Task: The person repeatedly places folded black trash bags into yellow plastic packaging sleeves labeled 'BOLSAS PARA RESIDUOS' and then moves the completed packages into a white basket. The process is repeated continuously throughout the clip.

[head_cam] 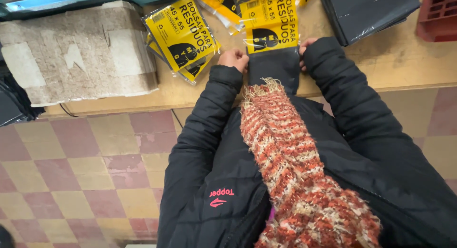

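**Bag pack held at bench edge**

A pack (273, 43) of dark folded bags with a yellow label was held at the near edge of a wooden bench (409, 62), seen from above over a dark padded jacket (204, 157) and an orange-and-cream knitted scarf (295, 172). The left hand (234, 60) was pressed against the pack's left side with its fingers curled in a loose fist; whether anything was pinched between them could not be told. The right hand (304, 50) was placed at the pack's right side, mostly hidden by the sleeve cuff, with only a few fingertips shown touching the wrapper, so its grip could not be judged either.

A loose heap of finished yellow packs (183, 38) was spread just to the left, with more overlapped at the top. A stack of dark unlabelled bags (366, 10) was laid at the far right, beside a red crate (440, 14). A worn cardboard slab (76, 52) was set on the left, above a chequered floor (85, 167).

The pack's lower part was seen overhanging the bench edge, so it could be judged liable to slide off if either hand were eased. The scarf's fringe was hung against the dark bags and might be caught in the wrapper. The slippery heap alongside could be nudged over by the left elbow.
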